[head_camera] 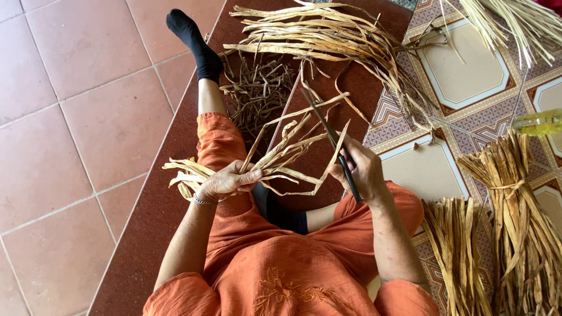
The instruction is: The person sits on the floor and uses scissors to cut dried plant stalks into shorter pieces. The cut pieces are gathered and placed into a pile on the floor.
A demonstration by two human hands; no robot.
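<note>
Your left hand grips a bunch of dried leaves above your lap; your right hand, just right of the bunch, is closed around dark scissors; a yellow bottle lies far right of the bunch.

The person is sitting on a long dark red mat lying over a terracotta tiled floor, which is stretching away to the left. A loose pile of dried tan leaf strips is lying ahead of the knees, with short dark trimmings just before it. To the right, tied bundles of dried straw-coloured leaves are standing on a patterned tile floor.
</note>
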